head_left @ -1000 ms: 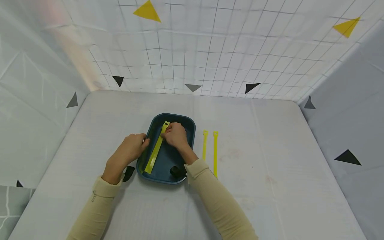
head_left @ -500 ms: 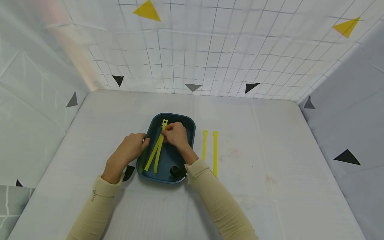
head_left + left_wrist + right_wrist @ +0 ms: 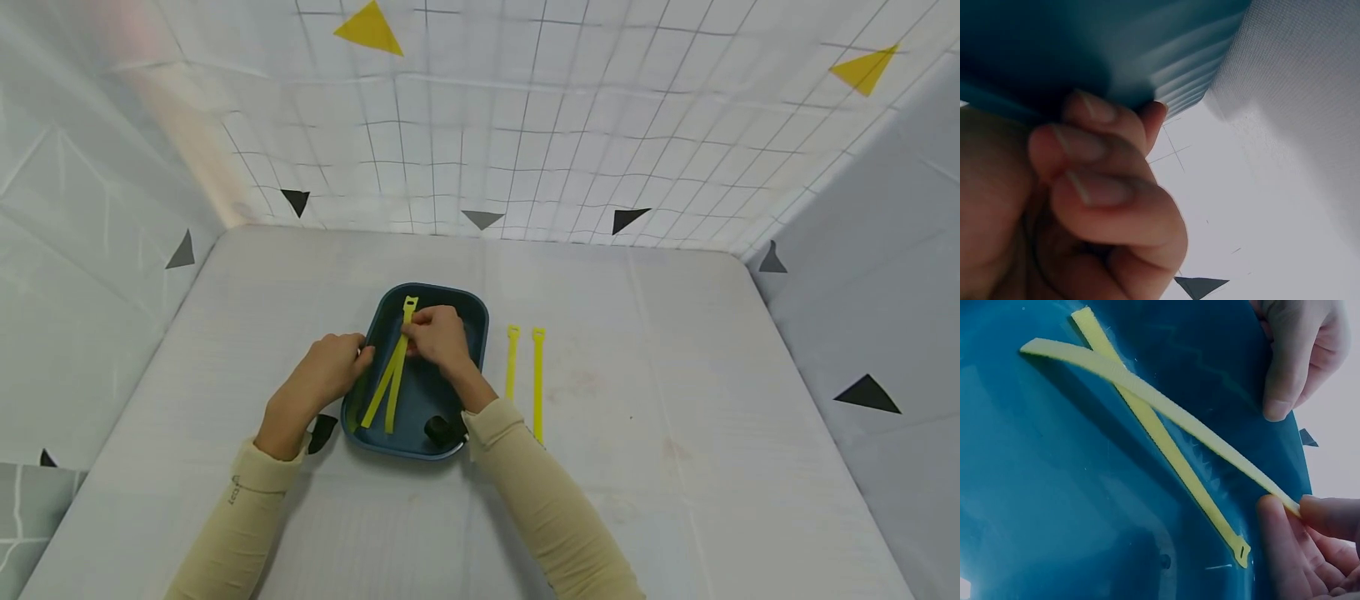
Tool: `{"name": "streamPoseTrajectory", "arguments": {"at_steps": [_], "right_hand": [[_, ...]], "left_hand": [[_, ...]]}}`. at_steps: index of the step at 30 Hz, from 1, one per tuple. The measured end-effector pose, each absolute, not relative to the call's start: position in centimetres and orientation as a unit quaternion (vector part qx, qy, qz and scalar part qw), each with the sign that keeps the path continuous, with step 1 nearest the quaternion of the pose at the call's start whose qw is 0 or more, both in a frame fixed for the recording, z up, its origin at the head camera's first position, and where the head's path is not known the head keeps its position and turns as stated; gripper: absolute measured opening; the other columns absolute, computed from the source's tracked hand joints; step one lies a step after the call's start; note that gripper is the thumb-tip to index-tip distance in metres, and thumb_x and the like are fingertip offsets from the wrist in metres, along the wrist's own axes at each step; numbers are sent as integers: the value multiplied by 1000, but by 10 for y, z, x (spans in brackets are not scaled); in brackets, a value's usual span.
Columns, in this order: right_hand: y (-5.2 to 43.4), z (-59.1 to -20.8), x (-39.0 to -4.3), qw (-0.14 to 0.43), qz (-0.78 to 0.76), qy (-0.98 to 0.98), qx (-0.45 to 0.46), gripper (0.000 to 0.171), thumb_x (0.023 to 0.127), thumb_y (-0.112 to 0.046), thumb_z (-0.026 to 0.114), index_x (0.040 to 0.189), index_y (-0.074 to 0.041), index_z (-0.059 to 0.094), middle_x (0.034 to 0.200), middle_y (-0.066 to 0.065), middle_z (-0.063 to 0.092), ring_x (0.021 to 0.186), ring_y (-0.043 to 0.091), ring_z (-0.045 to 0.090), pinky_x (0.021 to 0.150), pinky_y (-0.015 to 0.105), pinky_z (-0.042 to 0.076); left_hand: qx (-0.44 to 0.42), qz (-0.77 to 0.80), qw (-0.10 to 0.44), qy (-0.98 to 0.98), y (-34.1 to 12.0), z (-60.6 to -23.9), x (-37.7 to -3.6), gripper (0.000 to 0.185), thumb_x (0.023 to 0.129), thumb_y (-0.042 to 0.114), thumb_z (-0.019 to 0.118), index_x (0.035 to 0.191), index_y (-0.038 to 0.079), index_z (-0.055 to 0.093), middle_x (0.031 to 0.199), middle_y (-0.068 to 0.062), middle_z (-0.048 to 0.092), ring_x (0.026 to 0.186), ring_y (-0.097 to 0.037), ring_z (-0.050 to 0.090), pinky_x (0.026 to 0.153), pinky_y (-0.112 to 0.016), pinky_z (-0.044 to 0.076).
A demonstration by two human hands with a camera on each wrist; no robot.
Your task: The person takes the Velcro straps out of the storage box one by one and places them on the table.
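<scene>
A yellow hook-and-loop cable tie (image 3: 1179, 414) hangs between the thumb and fingers of my right hand (image 3: 441, 337), which pinches it near its slotted head. A second yellow cable tie (image 3: 1163, 436) lies on the floor of the blue tray (image 3: 423, 396), and the held one crosses above it. On the tray's left side, my left hand (image 3: 326, 367) grips the rim, thumb inside. In the left wrist view its curled fingers (image 3: 1113, 209) sit against the tray's outer wall (image 3: 1147, 50). The held tie's head is hidden by the right fingers in the right wrist view.
To the right of the tray, two more yellow ties, one nearer (image 3: 512, 358) and one farther right (image 3: 538, 383), lie on the white table (image 3: 637, 500); the right sleeve covers their lower ends. Sheeted walls with a grid (image 3: 525, 125) enclose the table.
The right hand has turned the held tie away from the one beneath it, so their tails now spread apart. Its head has shifted slightly left. The left hand has stayed on the rim.
</scene>
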State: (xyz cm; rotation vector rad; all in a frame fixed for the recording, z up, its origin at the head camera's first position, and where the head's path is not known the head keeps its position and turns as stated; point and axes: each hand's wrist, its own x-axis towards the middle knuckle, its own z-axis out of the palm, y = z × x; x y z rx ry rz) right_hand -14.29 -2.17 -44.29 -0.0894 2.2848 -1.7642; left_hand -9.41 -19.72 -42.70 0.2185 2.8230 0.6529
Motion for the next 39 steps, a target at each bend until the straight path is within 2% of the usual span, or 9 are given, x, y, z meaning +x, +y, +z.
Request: {"name": "streamPoseTrajectory", "arguments": {"at_steps": [8, 13, 22, 27, 34, 39], "right_hand": [[-17, -438, -143, 118, -615, 779, -33, 15, 94, -4, 67, 103, 7, 70, 88, 14, 70, 71, 25, 71, 62, 31, 57], [-15, -434, -143, 123, -623, 772, -34, 17, 93, -2, 67, 106, 9, 69, 90, 16, 70, 75, 30, 71, 68, 37, 57], [-12, -427, -143, 119, -631, 766, -36, 19, 94, -4, 66, 108, 8, 69, 88, 14, 70, 71, 27, 71, 70, 39, 57], [-10, -427, -143, 113, -643, 756, -49, 18, 94, -5, 65, 105, 9, 70, 84, 14, 70, 65, 22, 70, 69, 39, 57], [-8, -426, -143, 118, -662, 738, -47, 17, 95, -5, 65, 102, 10, 70, 81, 16, 69, 67, 27, 71, 72, 46, 56], [-6, -424, -144, 123, -672, 729, -37, 18, 95, -5, 65, 104, 9, 70, 81, 15, 70, 65, 25, 71, 74, 48, 56]], "left_hand": [[78, 216, 113, 967, -195, -425, -94, 26, 103, 15, 50, 82, 1, 57, 68, -9, 53, 61, -23, 53, 57, -36, 43], [79, 213, 113, 967, -195, -425, -94, 27, 103, 16, 50, 82, 2, 56, 68, -8, 54, 61, -23, 53, 57, -36, 43], [72, 218, 117, 966, -195, -425, -93, 26, 103, 16, 51, 84, 1, 57, 68, -8, 54, 60, -22, 52, 56, -34, 43], [69, 218, 121, 966, -195, -425, -94, 26, 104, 16, 50, 83, 1, 57, 67, -9, 53, 59, -23, 52, 55, -35, 43], [65, 221, 126, 965, -195, -425, -94, 26, 104, 17, 50, 84, 1, 57, 67, -9, 53, 60, -23, 52, 55, -35, 43], [64, 221, 127, 965, -196, -425, -94, 27, 104, 18, 49, 84, 1, 57, 68, -9, 53, 60, -23, 52, 55, -35, 43]]}}
